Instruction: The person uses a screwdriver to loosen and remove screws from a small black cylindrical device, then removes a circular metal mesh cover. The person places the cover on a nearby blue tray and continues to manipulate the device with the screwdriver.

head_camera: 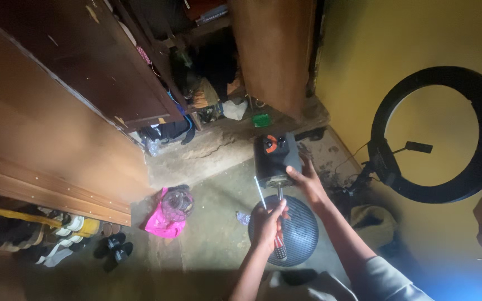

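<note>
Your right hand (308, 178) steadies the motor (275, 159); your left hand (266, 223) grips what looks like a screwdriver (279, 234) — mid-unscrewing. Next, keep the tip seated squarely.

A black fan motor (275, 158) with an orange knob, a dark round base (299, 231), a pink cloth (160, 223) and yellow wall (397, 44) are seen

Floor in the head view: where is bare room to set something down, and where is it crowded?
Bare concrete floor lies between the pink cloth and the round black grille, below the left hand. Crowded: the shoes at left, and the clutter in the open cupboard.
</note>
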